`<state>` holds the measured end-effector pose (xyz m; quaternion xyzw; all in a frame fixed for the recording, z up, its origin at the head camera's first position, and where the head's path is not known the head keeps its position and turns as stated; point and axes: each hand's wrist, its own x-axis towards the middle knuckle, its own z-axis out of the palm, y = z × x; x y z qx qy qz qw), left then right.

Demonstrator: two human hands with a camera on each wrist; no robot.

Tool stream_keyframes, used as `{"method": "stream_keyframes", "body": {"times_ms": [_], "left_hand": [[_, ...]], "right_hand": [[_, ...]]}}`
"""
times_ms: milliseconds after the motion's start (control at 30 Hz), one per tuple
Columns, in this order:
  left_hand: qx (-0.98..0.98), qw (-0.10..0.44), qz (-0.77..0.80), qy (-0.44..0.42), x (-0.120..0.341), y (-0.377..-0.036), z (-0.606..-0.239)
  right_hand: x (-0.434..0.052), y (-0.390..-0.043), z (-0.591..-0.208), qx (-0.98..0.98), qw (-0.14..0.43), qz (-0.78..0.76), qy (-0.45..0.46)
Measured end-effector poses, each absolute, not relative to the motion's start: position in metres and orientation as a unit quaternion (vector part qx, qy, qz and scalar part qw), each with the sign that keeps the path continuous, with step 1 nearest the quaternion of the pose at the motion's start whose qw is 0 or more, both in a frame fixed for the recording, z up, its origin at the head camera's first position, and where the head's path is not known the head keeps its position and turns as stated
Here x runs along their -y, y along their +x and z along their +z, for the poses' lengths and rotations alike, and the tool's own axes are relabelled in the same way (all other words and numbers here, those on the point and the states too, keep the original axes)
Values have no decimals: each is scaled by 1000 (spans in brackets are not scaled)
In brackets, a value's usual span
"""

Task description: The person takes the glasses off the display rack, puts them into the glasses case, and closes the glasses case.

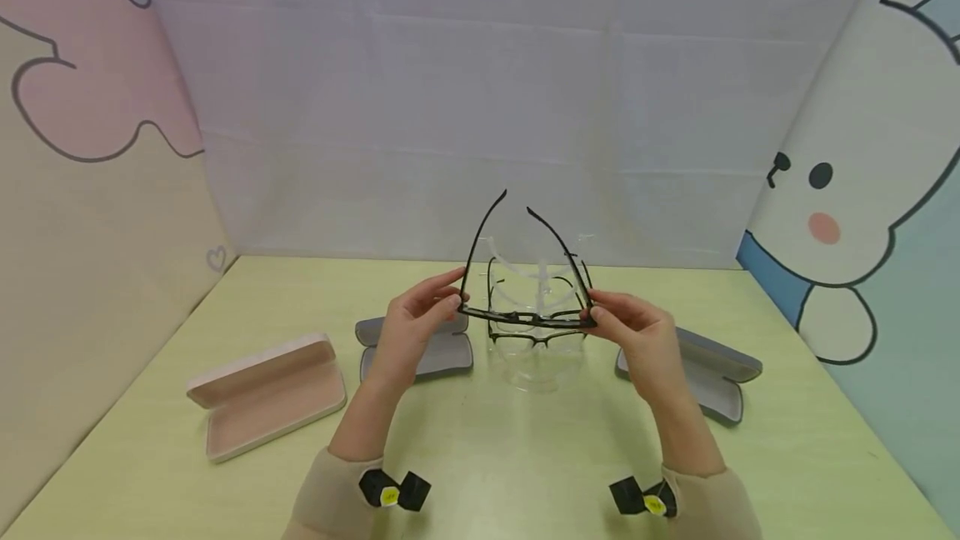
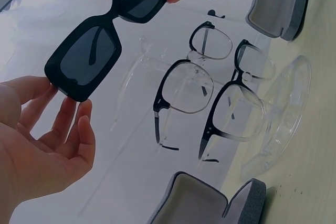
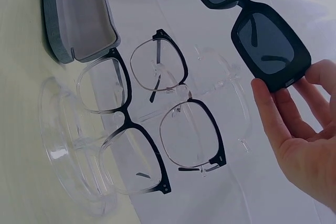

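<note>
Black thick-framed sunglasses (image 1: 536,321) hang in the air, temples unfolded and pointing away. My left hand (image 1: 422,312) pinches one front corner of the frame, and my right hand (image 1: 636,332) pinches the other. Behind and below them stands a clear plastic glasses stand (image 1: 542,382). It bears two pairs of eyeglasses, one above the other. The lower eyeglasses (image 3: 128,119) have a frame that fades from black to clear. Black brows and thin metal rims mark the upper eyeglasses (image 3: 185,95). The stand's top arms show bare beside the sunglasses in the right wrist view.
An open pale pink glasses case (image 1: 273,398) lies at the left of the table. One open grey case (image 1: 442,352) sits behind my left hand, another grey case (image 1: 712,377) beside my right wrist. A white cloth wall (image 1: 480,107) closes off the back.
</note>
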<state>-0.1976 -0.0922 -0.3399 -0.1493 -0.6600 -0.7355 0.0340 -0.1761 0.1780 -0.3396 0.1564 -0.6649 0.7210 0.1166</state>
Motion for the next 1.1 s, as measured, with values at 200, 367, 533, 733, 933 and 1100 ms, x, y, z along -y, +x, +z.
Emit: {"method": "stream_keyframes", "body": {"times_ms": [200, 367, 533, 733, 933, 1100], "left_hand": [[665, 27, -730, -158, 95, -198, -339], [672, 14, -724, -154, 97, -198, -338], [675, 6, -723, -150, 98, -198, -338], [682, 5, -717, -145, 98, -198, -338], [694, 1, -709, -126, 98, -197, -338], [694, 1, -709, -126, 98, -198, -337]], "right_hand": [[-182, -176, -340, 687, 91, 697, 186], [-184, -176, -338, 710, 75, 675, 187], [-185, -176, -338, 731, 61, 652, 191], [-185, -176, -338, 749, 58, 628, 201], [-185, -175, -338, 760, 67, 609, 215], [-187, -175, -337, 771, 69, 594, 220]]}}
